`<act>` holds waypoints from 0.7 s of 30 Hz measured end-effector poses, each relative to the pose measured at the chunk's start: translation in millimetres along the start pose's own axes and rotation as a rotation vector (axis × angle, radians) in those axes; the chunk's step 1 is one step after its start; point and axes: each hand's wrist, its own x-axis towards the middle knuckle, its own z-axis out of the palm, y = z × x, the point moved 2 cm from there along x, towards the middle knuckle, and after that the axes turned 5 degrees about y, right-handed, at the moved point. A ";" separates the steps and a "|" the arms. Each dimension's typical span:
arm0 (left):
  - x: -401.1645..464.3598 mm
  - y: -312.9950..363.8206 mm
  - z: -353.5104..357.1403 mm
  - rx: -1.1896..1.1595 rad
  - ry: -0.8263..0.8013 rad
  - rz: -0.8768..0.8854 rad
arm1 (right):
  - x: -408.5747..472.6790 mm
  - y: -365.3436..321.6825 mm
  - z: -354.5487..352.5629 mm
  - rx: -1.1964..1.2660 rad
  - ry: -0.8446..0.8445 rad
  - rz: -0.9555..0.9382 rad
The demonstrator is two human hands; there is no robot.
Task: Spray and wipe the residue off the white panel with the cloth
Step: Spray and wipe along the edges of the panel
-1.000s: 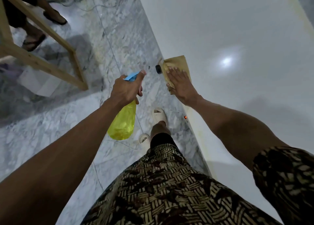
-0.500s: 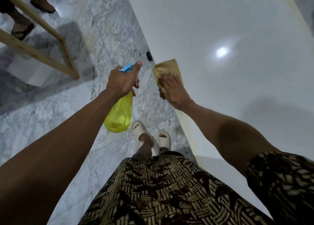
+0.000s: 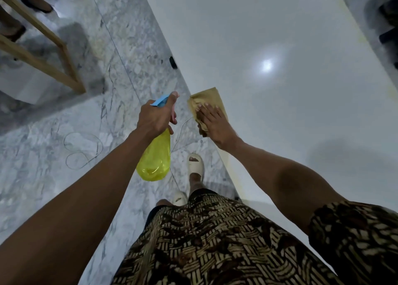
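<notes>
Right hand flat, fingers straight, pressing tan cloth onto white panel at its 9 o'clock edge. Left hand grips yellow spray bottle, just beside at the cloth's 9 o'clock. I judge wiping underway; next, drag cloth along the yellowish edge residue.

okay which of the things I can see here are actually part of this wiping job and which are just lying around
In use: white panel, cloth under the right hand, yellow spray bottle in the left hand.

Lying about: wooden frame, loose wire on the marble floor.
</notes>
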 end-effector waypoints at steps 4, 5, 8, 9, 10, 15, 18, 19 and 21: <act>-45.3 -17.5 14.2 0.023 -0.056 0.082 | -51.2 -14.7 -0.4 0.015 0.000 0.072; -58.9 -22.7 18.1 0.020 -0.074 0.101 | -67.4 -20.4 0.6 0.019 0.001 0.098; -100.3 -39.0 29.3 0.030 -0.123 0.114 | -114.7 -35.5 6.3 0.044 -0.013 0.123; -114.8 -45.8 34.5 0.029 -0.132 0.116 | -132.1 -35.8 12.5 0.041 -0.012 0.118; -130.3 -52.9 40.9 0.035 -0.138 0.132 | -150.3 -37.8 17.9 0.019 0.011 0.117; -184.8 -79.8 70.4 0.068 -0.211 0.170 | -211.9 -61.3 24.6 0.063 0.052 0.188; -210.2 -89.3 87.9 0.089 -0.231 0.180 | -249.0 -72.6 21.5 0.079 0.092 0.156; -216.6 -91.9 92.9 0.086 -0.236 0.182 | -261.0 -75.4 23.5 0.074 0.086 0.150; -228.9 -95.1 102.3 0.092 -0.250 0.187 | -282.2 -80.4 28.2 0.041 0.102 0.145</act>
